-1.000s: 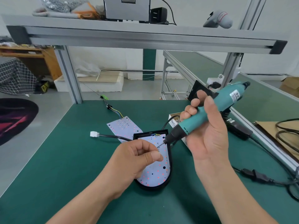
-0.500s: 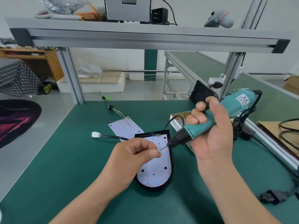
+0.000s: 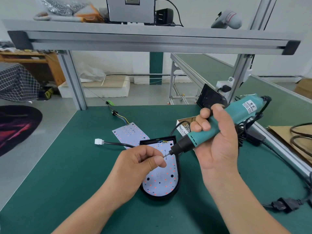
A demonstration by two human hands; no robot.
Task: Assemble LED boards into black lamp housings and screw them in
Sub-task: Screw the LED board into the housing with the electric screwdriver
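Working above a green surface (image 3: 67, 166), two bare hands meet over one black lamp housing (image 3: 178, 168) that lies flat near the middle, its rounded end toward the person. One white LED board (image 3: 162, 181), dotted with small red and orange points, sits inside that housing, with a few coloured wires at its far, square end. The right hand (image 3: 217, 149) has its fingers wrapped round one teal electric screwdriver (image 3: 236, 114), held on a slant with its black nose pointing down and to the left; a black cord leaves its upper end. Its thin metal bit (image 3: 167, 154) points over the far half of the board. The left hand (image 3: 140, 164) has its fingers curled, with thumb and forefinger pinched together on the tip of the bit; whether a screw sits between them is too small to tell. A second LED board (image 3: 130, 134) lies loose on the surface just behind and left of the housing, trailing yellow, blue and black wires toward the far edge. One white connector (image 3: 99, 142) on a black cable lies left of the housing. One small open cardboard box (image 3: 183, 128) holding shiny metal parts stands behind the screwdriver's nose, partly hidden by the right hand. A second black housing (image 3: 209, 97) leans upright beyond the right hand, beside an aluminium post (image 3: 239, 73). One black inline plug (image 3: 285, 204) lies near the right edge of the surface.
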